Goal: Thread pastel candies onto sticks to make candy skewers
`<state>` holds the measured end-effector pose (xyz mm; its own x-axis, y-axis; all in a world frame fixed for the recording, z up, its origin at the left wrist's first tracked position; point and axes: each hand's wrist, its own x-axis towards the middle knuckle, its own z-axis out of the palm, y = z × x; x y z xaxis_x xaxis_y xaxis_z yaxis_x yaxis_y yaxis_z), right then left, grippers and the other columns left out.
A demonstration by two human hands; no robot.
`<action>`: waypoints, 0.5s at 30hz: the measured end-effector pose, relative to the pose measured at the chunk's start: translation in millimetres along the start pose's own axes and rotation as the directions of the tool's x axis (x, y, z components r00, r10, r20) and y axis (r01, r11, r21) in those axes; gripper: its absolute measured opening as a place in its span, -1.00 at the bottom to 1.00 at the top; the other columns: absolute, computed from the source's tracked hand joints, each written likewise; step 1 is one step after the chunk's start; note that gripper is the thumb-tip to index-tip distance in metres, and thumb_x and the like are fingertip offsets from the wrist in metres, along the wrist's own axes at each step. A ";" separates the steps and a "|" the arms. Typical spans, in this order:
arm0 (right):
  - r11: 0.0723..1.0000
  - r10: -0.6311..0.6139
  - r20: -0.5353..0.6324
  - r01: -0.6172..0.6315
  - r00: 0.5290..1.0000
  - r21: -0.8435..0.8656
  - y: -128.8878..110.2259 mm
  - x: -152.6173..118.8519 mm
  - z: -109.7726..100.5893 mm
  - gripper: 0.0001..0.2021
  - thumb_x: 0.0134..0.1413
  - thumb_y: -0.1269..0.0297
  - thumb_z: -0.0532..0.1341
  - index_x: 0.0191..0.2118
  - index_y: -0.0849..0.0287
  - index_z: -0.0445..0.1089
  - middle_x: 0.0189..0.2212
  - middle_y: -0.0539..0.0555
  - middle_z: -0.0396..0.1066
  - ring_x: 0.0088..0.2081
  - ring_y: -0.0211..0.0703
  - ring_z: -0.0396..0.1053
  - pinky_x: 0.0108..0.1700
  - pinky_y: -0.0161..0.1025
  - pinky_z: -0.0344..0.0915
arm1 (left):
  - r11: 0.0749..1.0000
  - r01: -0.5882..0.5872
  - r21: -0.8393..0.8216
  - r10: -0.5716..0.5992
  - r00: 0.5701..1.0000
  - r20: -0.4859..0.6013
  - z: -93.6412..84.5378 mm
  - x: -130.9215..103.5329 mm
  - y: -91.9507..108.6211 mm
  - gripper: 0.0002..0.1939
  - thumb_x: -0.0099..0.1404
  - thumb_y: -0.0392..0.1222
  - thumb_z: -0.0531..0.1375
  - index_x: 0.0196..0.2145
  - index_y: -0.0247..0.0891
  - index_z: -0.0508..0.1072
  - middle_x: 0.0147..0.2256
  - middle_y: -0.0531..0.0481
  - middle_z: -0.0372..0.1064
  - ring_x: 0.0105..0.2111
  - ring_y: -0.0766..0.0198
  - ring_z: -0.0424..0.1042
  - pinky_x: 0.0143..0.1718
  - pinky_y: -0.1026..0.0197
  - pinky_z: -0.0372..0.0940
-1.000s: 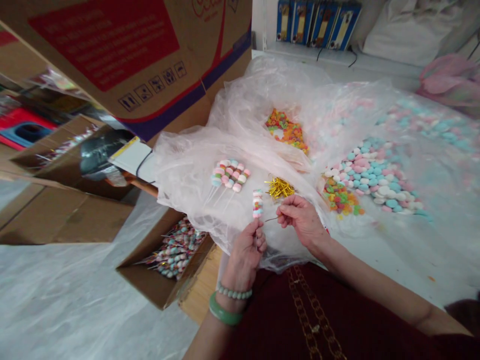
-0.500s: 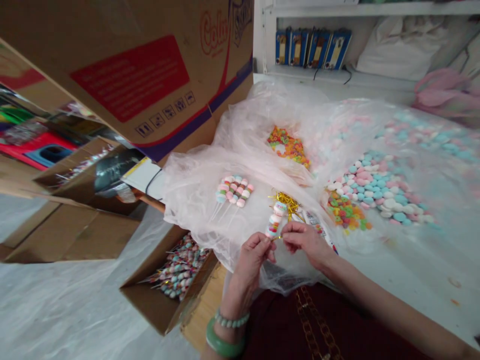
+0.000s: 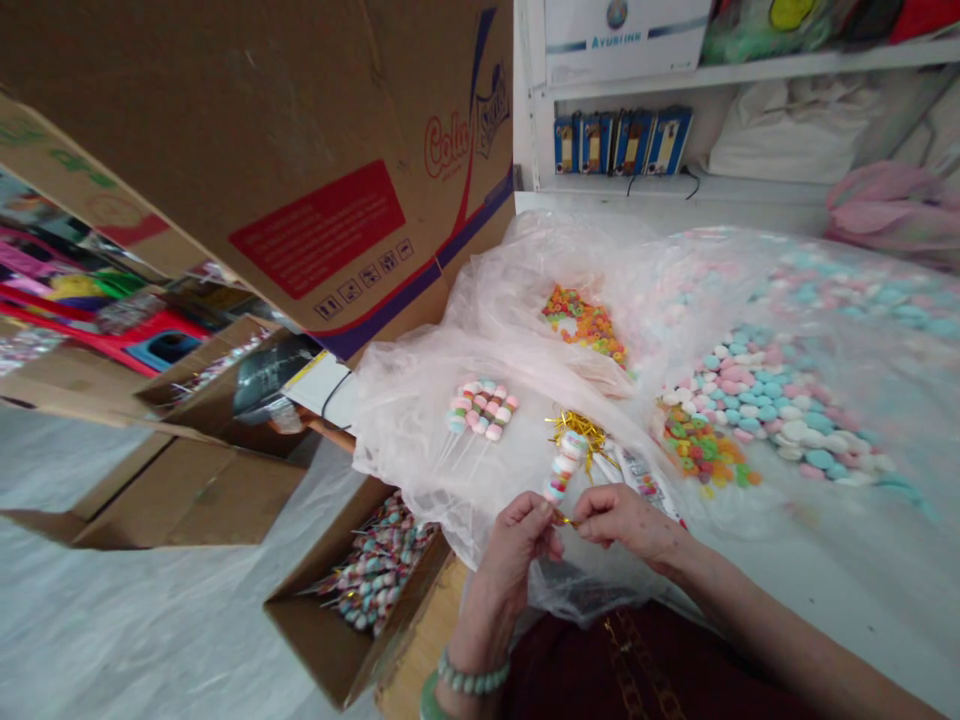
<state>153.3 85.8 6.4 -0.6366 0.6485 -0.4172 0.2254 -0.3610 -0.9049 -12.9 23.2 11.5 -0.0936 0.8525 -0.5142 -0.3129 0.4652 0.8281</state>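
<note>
My left hand [image 3: 529, 530] is closed around the lower end of a candy skewer [image 3: 564, 466], a stack of pastel sweets in a clear wrapper, tilted slightly to the right. Between finger and thumb, my right hand [image 3: 619, 518] pinches a gold twist tie [image 3: 564, 519] at the base of that wrapper, close beside my left fingers. Just beyond lies a pile of gold twist ties [image 3: 581, 432]. Several finished-looking candy skewers [image 3: 484, 408] rest side by side on the plastic sheet to the left, their sticks pointing toward me.
Orange and green gummy rings [image 3: 701, 450] and pastel marshmallows [image 3: 772, 385] lie on the right. More gummy rings [image 3: 589, 325] sit further back. A large cardboard carton [image 3: 322, 150] stands at the left. Below the table edge, an open box [image 3: 315, 640] holds many skewers.
The view has tilted up and shifted left, so everything sits lower and further right. My right fingers have drawn in closer around the gold tie at the skewer's base.
</note>
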 end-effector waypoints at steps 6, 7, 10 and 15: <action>0.926 -0.334 -0.254 0.266 0.908 -0.267 -7.1 -1.5 19.1 -0.85 -0.04 0.36 0.16 -0.41 0.15 0.50 -0.43 0.01 0.45 -0.32 -0.18 0.34 -0.22 -0.28 0.23 | 1.000 0.014 0.002 -0.014 0.983 -0.181 14.3 5.1 -7.2 -0.71 0.06 0.01 0.22 -0.53 -0.27 0.29 -0.71 0.22 0.10 -0.81 0.54 -0.10 -0.78 0.38 -0.24; 0.906 -0.376 -0.255 0.296 0.891 -0.304 -4.7 1.3 21.9 -0.82 -0.01 0.35 0.15 -0.35 0.13 0.52 -0.35 0.02 0.49 -0.26 -0.15 0.37 -0.15 -0.26 0.24 | 1.000 0.013 0.006 -0.011 0.985 -0.171 18.8 4.9 -9.2 -0.72 0.06 -0.01 0.22 -0.55 -0.27 0.28 -0.72 0.23 0.07 -0.81 0.54 -0.10 -0.77 0.38 -0.22; 0.897 -0.382 -0.252 0.292 0.889 -0.332 6.2 10.2 24.0 -0.74 0.05 0.34 0.11 -0.21 0.09 0.54 -0.21 0.05 0.52 -0.16 -0.10 0.41 -0.06 -0.19 0.27 | 1.000 0.020 -0.011 -0.021 0.989 -0.146 27.9 4.1 -15.2 -0.68 0.07 0.03 0.20 -0.58 -0.25 0.24 -0.74 0.22 0.04 -0.80 0.53 -0.09 -0.76 0.38 -0.19; 0.793 -0.445 -0.169 0.299 0.880 -0.531 13.0 12.5 22.1 -0.70 0.10 0.39 0.06 -0.17 0.06 0.52 -0.22 0.07 0.53 -0.17 -0.10 0.42 -0.07 -0.17 0.28 | 0.999 -0.032 0.025 0.035 0.985 -0.171 26.8 6.1 -21.8 -0.67 0.05 0.04 0.23 -0.57 -0.28 0.27 -0.72 0.22 0.04 -0.75 0.52 -0.06 -0.71 0.38 -0.18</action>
<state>132.0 74.4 -8.8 -0.5353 0.8444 0.0211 0.3799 0.2629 -0.8869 18.6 24.6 -3.7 -0.2647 0.8152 -0.5151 -0.2861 0.4437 0.8493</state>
